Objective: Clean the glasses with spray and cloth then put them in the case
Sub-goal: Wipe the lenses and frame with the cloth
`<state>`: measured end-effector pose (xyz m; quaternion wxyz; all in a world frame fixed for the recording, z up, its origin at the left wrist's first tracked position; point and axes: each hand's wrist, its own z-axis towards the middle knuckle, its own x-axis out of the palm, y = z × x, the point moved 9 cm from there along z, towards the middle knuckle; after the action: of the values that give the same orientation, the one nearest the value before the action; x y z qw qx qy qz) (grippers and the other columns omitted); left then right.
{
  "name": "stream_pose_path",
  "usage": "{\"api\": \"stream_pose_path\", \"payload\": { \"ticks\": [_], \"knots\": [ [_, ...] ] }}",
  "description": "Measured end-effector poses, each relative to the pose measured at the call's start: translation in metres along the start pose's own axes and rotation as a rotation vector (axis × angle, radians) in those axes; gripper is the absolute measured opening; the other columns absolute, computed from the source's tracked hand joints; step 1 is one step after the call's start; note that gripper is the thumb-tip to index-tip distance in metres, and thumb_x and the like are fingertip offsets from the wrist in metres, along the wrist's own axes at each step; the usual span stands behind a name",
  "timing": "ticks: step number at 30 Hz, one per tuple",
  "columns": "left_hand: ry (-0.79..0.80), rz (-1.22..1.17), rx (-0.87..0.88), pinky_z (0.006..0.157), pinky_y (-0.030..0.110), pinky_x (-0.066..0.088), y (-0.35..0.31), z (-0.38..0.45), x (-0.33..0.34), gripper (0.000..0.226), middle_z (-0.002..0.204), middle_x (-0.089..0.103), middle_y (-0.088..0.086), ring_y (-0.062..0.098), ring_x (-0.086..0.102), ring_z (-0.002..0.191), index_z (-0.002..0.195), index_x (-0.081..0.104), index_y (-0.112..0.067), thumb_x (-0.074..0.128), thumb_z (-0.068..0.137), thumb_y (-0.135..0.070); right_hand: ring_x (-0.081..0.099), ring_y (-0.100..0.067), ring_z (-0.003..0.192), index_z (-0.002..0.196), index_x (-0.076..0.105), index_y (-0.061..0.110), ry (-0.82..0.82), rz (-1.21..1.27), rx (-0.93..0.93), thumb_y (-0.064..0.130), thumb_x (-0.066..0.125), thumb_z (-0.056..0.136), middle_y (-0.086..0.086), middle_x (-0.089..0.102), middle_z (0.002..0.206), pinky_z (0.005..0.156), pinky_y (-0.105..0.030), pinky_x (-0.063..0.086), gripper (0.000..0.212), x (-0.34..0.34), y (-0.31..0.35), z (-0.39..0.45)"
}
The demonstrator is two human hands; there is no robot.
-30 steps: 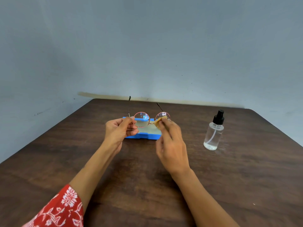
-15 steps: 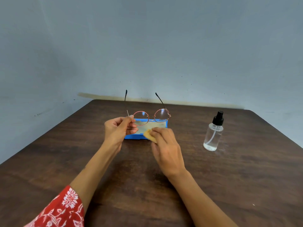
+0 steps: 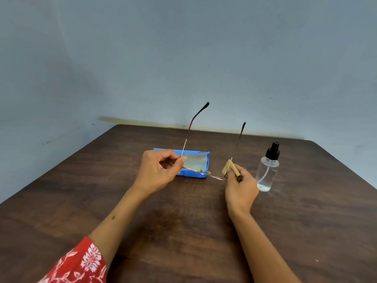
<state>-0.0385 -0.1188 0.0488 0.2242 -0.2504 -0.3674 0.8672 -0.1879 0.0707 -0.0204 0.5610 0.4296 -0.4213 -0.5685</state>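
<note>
Thin wire glasses [image 3: 204, 174] hung mid-frame over the blue case [image 3: 191, 175], temples up; the left hand [image 3: 158, 172] pinched one hinge, the right hand [image 3: 240, 185] pinched the other through the yellow cloth [image 3: 229, 169]. Light, fragile, bendable: best held at the hinges

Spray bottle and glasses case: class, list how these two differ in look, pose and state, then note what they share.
1. The spray bottle is clear with a black pump top; the glasses case is blue with a grey lining.
2. The spray bottle stands upright; the glasses case lies flat.
3. The spray bottle is capped by its pump; the glasses case lies open.
Both rest on the brown table, and no hand grips either.
</note>
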Motion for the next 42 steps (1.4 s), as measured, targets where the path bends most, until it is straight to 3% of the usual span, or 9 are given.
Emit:
{"api": "stream_pose_path", "payload": {
  "ticks": [5,8,11,14,16,22,26,33,42],
  "knots": [
    [0.027,0.092,0.091,0.055,0.035,0.056,-0.005,-0.003,0.003,0.013,0.06,0.068,-0.004,0.021,0.066,0.055,0.07,0.073,-0.01,0.068,0.076,-0.021,0.056,-0.004,0.062,0.088,0.067,0.028,0.053,0.063,0.063,0.012,0.056,0.087,0.014,0.064,0.07,0.056,-0.007,0.041,0.02,0.004,-0.005,0.002],
    [0.02,0.127,0.13,0.054,0.02,0.052,-0.008,-0.003,0.003,0.011,0.061,0.066,-0.013,0.013,0.065,0.055,0.07,0.073,-0.009,0.069,0.077,-0.018,0.048,-0.016,0.059,0.075,0.068,0.008,0.063,0.11,0.107,0.017,0.046,0.089,-0.004,0.063,0.069,0.063,-0.024,0.047,0.028,0.008,-0.007,0.002],
    [0.014,0.165,0.155,0.055,0.016,0.051,-0.008,-0.002,0.002,0.007,0.063,0.067,-0.01,0.012,0.066,0.059,0.073,0.074,-0.009,0.072,0.079,-0.007,0.061,-0.018,0.083,0.101,0.072,0.011,0.057,0.176,0.154,0.018,0.034,0.093,-0.003,0.07,0.085,0.085,-0.039,0.051,0.04,0.01,-0.011,0.003],
    [0.013,0.188,0.167,0.056,0.018,0.054,-0.005,-0.001,0.002,0.004,0.065,0.069,-0.005,0.012,0.066,0.063,0.077,0.074,-0.007,0.071,0.08,-0.006,0.063,-0.019,0.096,0.096,0.07,0.026,0.087,0.172,0.137,0.015,0.032,0.094,0.0,0.071,0.094,0.091,-0.039,0.05,0.04,0.013,-0.011,0.004],
    [0.015,0.195,0.164,0.058,0.018,0.054,-0.002,-0.001,0.002,0.004,0.067,0.069,-0.006,0.011,0.066,0.065,0.078,0.074,-0.006,0.071,0.08,-0.006,0.064,-0.018,0.096,0.102,0.07,0.021,0.104,0.161,0.126,0.012,0.032,0.093,0.0,0.071,0.096,0.091,-0.041,0.051,0.04,0.014,-0.011,0.005],
    [0.037,0.199,0.084,0.064,0.022,0.056,0.013,-0.003,0.007,0.005,0.069,0.07,-0.006,0.009,0.067,0.069,0.081,0.076,-0.01,0.072,0.079,-0.008,0.065,-0.007,0.093,0.117,0.065,0.013,0.208,0.213,0.144,0.009,0.065,0.084,0.001,0.071,0.098,0.087,-0.025,0.051,0.033,0.019,-0.011,0.004],
    [0.049,0.122,-0.073,0.067,0.032,0.06,0.031,-0.004,0.009,0.007,0.07,0.073,0.002,0.013,0.07,0.063,0.086,0.076,-0.01,0.073,0.079,-0.011,0.066,-0.007,0.091,0.113,0.065,0.013,0.188,0.213,0.116,0.004,0.071,0.078,0.001,0.071,0.095,0.082,-0.018,0.051,0.036,0.017,-0.012,0.006],
    [0.084,-0.009,-0.363,0.06,0.016,0.056,0.059,-0.013,0.022,0.016,0.076,0.071,0.009,0.009,0.069,0.056,0.092,0.072,0.003,0.074,0.076,0.0,0.064,0.0,0.072,0.091,0.071,0.014,0.074,0.058,0.052,0.007,0.075,0.074,0.004,0.071,0.079,0.065,-0.006,0.049,0.018,0.002,-0.01,0.01],
    [0.12,-0.002,-0.403,0.064,0.014,0.055,0.066,-0.023,0.031,0.017,0.084,0.072,0.006,0.009,0.071,0.067,0.099,0.07,-0.002,0.068,0.082,-0.001,0.063,0.0,0.072,0.093,0.069,0.016,-0.011,0.011,0.015,0.014,0.075,0.077,0.006,0.068,0.079,0.072,-0.02,0.053,0.017,-0.006,-0.001,0.009]
  ]
}}
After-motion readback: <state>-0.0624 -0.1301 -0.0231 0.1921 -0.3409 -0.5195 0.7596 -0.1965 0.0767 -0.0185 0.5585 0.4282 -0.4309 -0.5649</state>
